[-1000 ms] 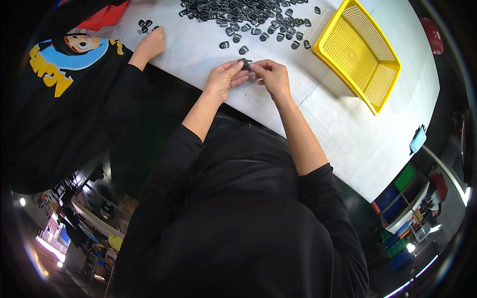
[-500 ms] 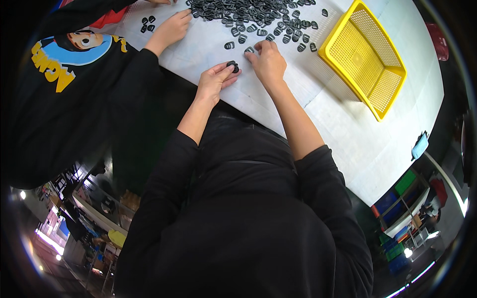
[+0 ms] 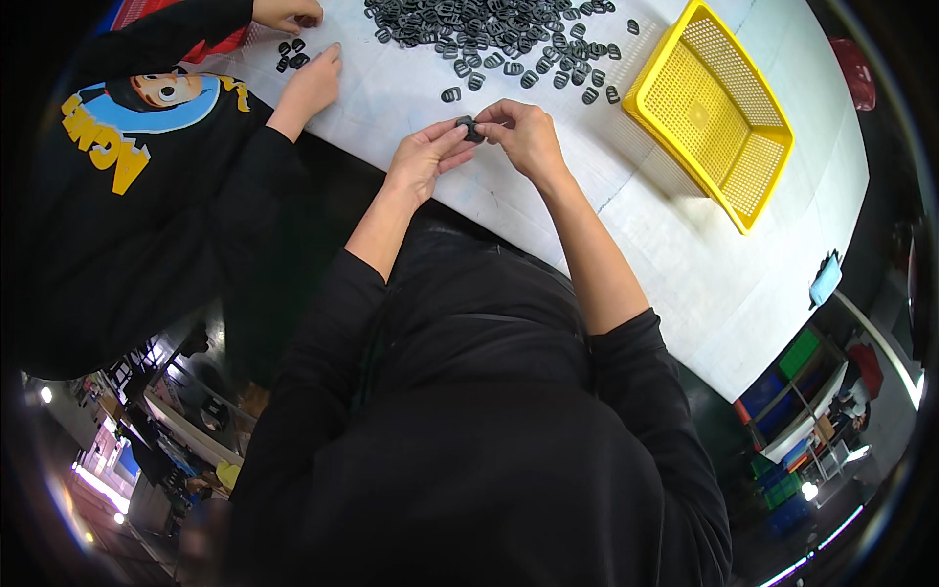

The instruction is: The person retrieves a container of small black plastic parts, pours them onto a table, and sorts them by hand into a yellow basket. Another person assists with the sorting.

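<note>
My left hand is closed on a few black plastic strap buckles, pinched between thumb and fingers above the table's near edge. Against them, the fingertips of my right hand are pinched together at the right side of the bunch. The buckle in the right fingers is mostly hidden by them, and how many lie in the left hand is hard to make out. Beyond both hands spreads a large heap of the same black buckles, with one loose buckle at its near side.
A yellow perforated plastic basket stands to the right on the white table. At left, a co-worker's hands are near a small group of buckles, with a red basket behind. A light-blue object hangs at the right edge.
My right hand has lifted a buckle from the table and moved left to meet the buckles in my left hand. The co-worker's hand has drawn back left, toward the small group.
</note>
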The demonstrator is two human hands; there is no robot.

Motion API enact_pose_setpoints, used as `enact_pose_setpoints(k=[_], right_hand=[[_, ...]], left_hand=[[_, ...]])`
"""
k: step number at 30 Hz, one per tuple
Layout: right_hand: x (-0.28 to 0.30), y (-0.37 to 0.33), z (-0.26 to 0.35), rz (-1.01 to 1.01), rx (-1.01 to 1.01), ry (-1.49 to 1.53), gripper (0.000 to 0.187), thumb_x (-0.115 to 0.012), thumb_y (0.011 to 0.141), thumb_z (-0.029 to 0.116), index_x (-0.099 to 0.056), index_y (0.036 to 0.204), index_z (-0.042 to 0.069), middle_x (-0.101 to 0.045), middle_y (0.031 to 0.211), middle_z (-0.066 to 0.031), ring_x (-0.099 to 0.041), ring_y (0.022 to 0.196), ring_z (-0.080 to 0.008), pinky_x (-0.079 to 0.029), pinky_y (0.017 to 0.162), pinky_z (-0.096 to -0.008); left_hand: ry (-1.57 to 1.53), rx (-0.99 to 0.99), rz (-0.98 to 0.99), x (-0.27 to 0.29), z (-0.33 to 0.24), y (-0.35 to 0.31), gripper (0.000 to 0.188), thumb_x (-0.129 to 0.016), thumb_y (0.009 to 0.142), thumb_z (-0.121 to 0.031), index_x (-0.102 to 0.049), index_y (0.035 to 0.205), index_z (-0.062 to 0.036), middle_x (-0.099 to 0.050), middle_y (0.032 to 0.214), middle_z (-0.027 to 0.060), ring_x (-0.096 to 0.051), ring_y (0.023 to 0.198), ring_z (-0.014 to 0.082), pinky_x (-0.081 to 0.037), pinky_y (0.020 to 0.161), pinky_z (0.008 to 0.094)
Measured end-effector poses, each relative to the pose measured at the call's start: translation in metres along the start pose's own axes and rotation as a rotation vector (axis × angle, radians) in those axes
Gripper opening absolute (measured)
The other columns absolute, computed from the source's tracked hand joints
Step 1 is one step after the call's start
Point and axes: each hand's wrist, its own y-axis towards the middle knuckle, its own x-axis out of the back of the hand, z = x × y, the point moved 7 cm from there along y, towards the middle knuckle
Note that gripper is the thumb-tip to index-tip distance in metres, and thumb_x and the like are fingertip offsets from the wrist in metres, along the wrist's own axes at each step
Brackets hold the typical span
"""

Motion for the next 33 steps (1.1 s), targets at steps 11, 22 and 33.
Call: enact_pose_setpoints(k=[11,22,33], right_hand=[[0.002,-0.014,-0.017,-0.041,0.060,0.147,0.029,-0.066,0.074,0.012,-0.063,0.101,0.004,-0.064,0.087,-0.0089,-0.060,0.075,-0.0162,-0.048,0.063,-0.0284],[0.012,-0.034,-0.003,0.087,0.090,0.426,0.029,-0.067,0.076,0.008,-0.061,0.104,0.003,-0.063,0.088,-0.0075,-0.058,0.083,-0.0129,-0.048,0.072,-0.0260],[0.031,-0.038,-0.009,0.017,-0.005,0.485,0.029,-0.065,0.077,0.005,-0.059,0.105,-0.002,-0.063,0.093,-0.0092,-0.058,0.090,-0.0130,-0.047,0.080,-0.0247]], left_hand=[[0.040,-0.028,0.124,-0.016,0.002,-0.009,0.029,-0.059,0.083,-0.007,-0.055,0.110,0.0013,-0.061,0.099,0.0087,-0.062,0.088,0.0179,-0.051,0.079,0.0289],[-0.013,0.007,0.185,-0.033,-0.007,-0.023,0.026,-0.057,0.084,-0.005,-0.047,0.108,-0.0041,-0.059,0.098,0.0082,-0.061,0.087,0.0167,-0.053,0.080,0.0292],[-0.104,0.045,0.256,-0.062,-0.005,-0.029,0.034,-0.055,0.086,-0.009,-0.041,0.117,-0.0026,-0.056,0.106,0.0124,-0.058,0.099,0.0213,-0.049,0.087,0.0336]])
